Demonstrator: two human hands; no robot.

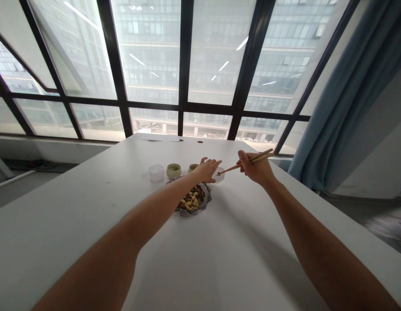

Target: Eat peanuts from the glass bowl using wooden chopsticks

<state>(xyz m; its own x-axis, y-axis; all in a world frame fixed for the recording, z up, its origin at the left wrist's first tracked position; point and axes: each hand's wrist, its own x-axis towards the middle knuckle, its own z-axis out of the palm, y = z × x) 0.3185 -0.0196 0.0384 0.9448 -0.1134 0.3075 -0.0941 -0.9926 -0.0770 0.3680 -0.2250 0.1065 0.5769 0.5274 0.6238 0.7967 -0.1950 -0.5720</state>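
Chopsticks (260, 156) are gripped in my right hand (254, 167), slanting down to the left. At their tips is a small reddish-brown piece (219, 173), over a clear plastic cup (220, 176). My left hand (206, 169) is at the left side of that cup, its thumb and a finger on either side of the rim and the other fingers raised. Below my left forearm sits a bowl lined with crinkled clear plastic (205, 203), holding mixed nuts and seeds (192, 199). My forearm hides part of it.
Behind the bowl stand another clear plastic cup (156, 173), a greenish cup (173, 171) and a second greenish cup (192, 167), partly hidden by my left hand. Paper (158, 137) lies at the white table's (90, 216) far end. A blue curtain (336, 103) hangs at right.
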